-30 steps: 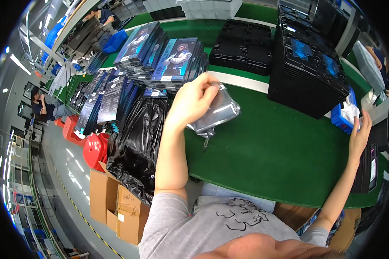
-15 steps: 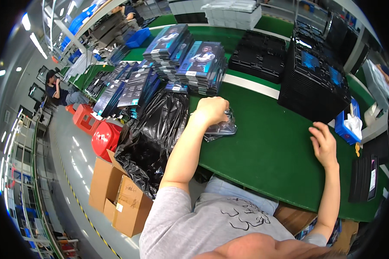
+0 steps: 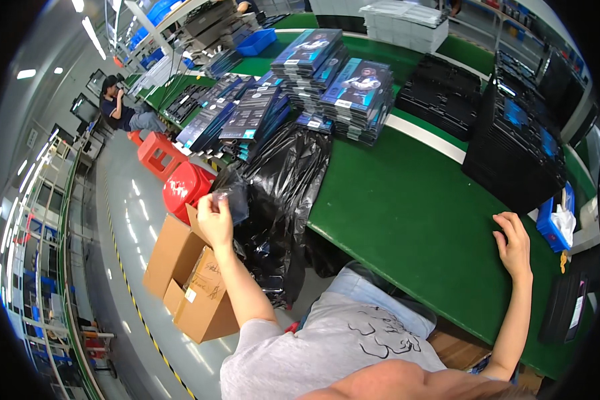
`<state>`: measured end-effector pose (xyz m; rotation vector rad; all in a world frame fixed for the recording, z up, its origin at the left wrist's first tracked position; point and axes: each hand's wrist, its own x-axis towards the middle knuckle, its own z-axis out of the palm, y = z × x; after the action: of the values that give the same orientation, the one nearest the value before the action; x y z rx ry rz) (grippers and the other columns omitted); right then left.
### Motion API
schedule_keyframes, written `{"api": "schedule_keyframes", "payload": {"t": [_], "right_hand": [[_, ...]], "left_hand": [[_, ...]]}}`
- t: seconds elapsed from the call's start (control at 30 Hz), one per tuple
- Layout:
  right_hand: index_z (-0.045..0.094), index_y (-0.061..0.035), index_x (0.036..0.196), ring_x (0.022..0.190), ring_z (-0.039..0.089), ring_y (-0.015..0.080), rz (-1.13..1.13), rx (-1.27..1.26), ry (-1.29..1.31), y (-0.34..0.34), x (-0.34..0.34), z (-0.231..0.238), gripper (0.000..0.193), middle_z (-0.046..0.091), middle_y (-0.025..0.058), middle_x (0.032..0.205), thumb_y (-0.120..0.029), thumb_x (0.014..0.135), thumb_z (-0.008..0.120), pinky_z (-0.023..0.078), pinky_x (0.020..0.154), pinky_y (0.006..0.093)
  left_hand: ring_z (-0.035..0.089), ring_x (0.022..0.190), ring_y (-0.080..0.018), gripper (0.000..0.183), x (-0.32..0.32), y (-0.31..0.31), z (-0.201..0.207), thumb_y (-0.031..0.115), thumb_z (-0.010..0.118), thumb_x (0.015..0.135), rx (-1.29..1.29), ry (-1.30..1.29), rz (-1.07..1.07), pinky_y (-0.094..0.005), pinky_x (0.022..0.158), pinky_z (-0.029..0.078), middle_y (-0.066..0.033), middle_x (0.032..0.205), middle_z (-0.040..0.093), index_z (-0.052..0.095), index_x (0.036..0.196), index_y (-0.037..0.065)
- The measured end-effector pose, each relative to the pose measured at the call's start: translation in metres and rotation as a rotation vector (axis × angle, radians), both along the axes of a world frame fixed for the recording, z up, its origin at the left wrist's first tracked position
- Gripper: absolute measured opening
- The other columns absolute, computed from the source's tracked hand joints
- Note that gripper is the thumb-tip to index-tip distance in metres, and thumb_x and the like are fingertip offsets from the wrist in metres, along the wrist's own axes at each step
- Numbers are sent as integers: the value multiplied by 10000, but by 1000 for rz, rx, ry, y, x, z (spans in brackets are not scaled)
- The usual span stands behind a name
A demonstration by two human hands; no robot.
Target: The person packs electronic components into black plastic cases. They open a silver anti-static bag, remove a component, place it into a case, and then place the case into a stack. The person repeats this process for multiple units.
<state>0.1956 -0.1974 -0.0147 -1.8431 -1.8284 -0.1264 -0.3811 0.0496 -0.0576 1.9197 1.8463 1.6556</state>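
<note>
My left hand (image 3: 215,223) is out to the left, past the table's edge, with its fingers closed on a thin clear plastic piece (image 3: 236,201); whether it is a bag or a sheet I cannot tell. A large black plastic bag (image 3: 290,167) hangs over the table edge beside that hand, and shiny pieces show in its lower part. My right hand (image 3: 513,247) is over the right side of the green table (image 3: 407,220), fingers loosely bent and apart, holding nothing.
Stacks of printed flat boxes (image 3: 359,90) stand beyond the bag. Black trays (image 3: 507,150) are piled at the right, near a blue bin (image 3: 555,227). A red stool (image 3: 187,187) and a cardboard box (image 3: 203,300) are on the floor at left. A seated person (image 3: 117,110) is farther off.
My left hand has lifted the clear plastic from the table and carried it left over the black bag's side. My right hand stays over the table's right side. The view has shifted left.
</note>
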Motion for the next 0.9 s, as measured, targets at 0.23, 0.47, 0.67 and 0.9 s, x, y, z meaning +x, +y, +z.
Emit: {"api": "schedule_keyframes", "payload": {"t": [0.23, 0.47, 0.67, 0.9], "right_hand": [[611, -22, 1100, 1006, 575, 332, -23, -53, -25, -3, -1, -1, 322, 586, 126, 1072, 38, 786, 645, 479, 858, 401], [610, -16, 1082, 994, 571, 325, -1, -52, -32, 0, -2, -2, 298, 581, 122, 1063, 35, 790, 641, 476, 844, 397], [615, -8, 1029, 985, 570, 307, 8, -46, -19, -1, 1, -3, 242, 578, 111, 1048, 32, 792, 643, 477, 827, 382], [623, -3, 997, 986, 567, 299, -16, -54, -2, -2, 2, -4, 200, 573, 106, 1040, 23, 799, 642, 479, 822, 376]], "left_hand": [[512, 1229, -404, 680, -26, 20, -97, 265, 736, 801, -695, 169, 168, -453, 1014, 443, -250, 1304, 538, 459, 1396, 90], [645, 1076, -330, 333, -50, 80, -55, 167, 575, 920, -260, -124, 97, -387, 948, 484, -239, 1121, 669, 600, 1181, -39], [611, 707, -123, 450, -50, 167, -23, 284, 701, 830, -507, -577, -36, -247, 579, 488, -80, 906, 651, 607, 1134, -34], [513, 511, -112, 238, -24, 193, -34, 210, 669, 824, -483, -886, 25, -251, 404, 375, -18, 709, 550, 603, 942, 15]]}}
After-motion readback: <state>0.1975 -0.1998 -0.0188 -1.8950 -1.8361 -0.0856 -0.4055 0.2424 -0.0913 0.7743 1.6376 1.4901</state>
